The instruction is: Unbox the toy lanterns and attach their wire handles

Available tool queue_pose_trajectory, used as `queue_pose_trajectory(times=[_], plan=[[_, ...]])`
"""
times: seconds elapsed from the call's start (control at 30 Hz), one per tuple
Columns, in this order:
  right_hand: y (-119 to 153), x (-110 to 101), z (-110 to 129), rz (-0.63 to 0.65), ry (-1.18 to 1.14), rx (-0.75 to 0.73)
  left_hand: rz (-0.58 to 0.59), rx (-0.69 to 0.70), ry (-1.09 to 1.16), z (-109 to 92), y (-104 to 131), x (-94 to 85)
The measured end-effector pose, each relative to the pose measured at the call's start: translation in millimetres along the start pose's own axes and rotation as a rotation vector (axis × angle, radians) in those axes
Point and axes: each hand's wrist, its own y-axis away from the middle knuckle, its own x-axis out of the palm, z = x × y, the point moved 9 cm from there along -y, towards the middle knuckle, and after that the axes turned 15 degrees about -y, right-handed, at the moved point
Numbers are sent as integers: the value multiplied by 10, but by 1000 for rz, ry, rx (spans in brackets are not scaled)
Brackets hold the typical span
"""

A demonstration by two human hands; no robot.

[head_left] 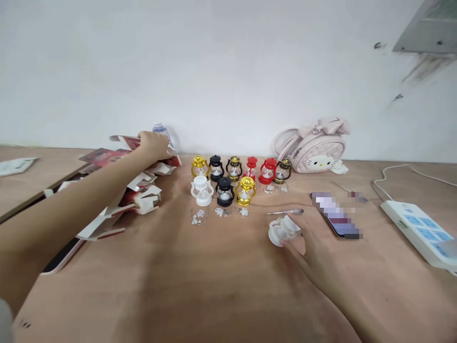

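My right hand (299, 245) has its fingers closed round a small white lantern (279, 232), tilted just above the table. At the far left, my left hand (154, 145) reaches over a pile of opened cartons (143, 196), its fingers curled down on a red cardboard box (133, 142); the fingertips are partly hidden. Between the hands stand several miniature lanterns in two rows, among them a white lantern (202, 191), a black lantern (224, 192), a gold lantern (245, 191) and a red lantern (268, 170). Small metal-and-white pieces (199, 216) lie in front of them.
A thin metal tool (285, 211) lies behind my right hand. Further right are a phone (335, 215), a screwdriver-like tool (352, 194) and a white power strip (417, 231) with a cable. A pink cat-face bag (317, 147) and a bottle (159, 127) stand by the wall.
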Motion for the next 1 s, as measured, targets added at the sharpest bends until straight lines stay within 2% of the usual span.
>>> queue_pose_trajectory(times=[0.07, 0.1, 0.17, 0.23, 0.3, 0.33, 0.4, 0.43, 0.53, 0.57, 0.63, 0.77, 0.83, 0.9, 1.0], plan=[[-21, -25, -60, -65, -111, 51, 19, -178, -144, 5, 106, -166], [-40, -35, -80, -98, -184, 82, -13, -191, -176, -91, 188, -281], [-88, -16, -113, -150, -371, 160, -147, -106, -159, -429, 439, -500], [-137, 86, -135, -175, -601, 254, -257, 6, -115, -833, 815, -580], [-171, 256, -128, -186, -828, 340, -365, 236, 83, -1340, 1265, -564], [-180, 357, -110, -185, -920, 376, -347, 337, 215, -1572, 1464, -488], [-180, 560, -44, -171, -1045, 427, -230, 385, 489, -1887, 1715, -268], [-175, 651, 3, -156, -1082, 436, -146, 342, 631, -1970, 1766, -132], [-168, 851, 143, -91, -1154, 427, 107, 126, 1066, -2032, 1787, 294], [-170, 905, 175, -58, -1189, 430, 176, 91, 1174, -2039, 1789, 406], [-172, 1019, 209, 31, -1277, 472, 240, 91, 1320, -2033, 1802, 544], [-99, 1295, 236, 298, -1372, 644, 196, 154, 1367, -1976, 1870, 665], [-25, 1400, 218, 379, -1354, 735, 213, 194, 1396, -2004, 1918, 719], [14, 1439, 183, 368, -1345, 777, 215, 198, 1461, -2007, 1949, 760], [-23, 1363, 157, 252, -1316, 690, 183, 89, 1562, -1925, 1963, 836]])
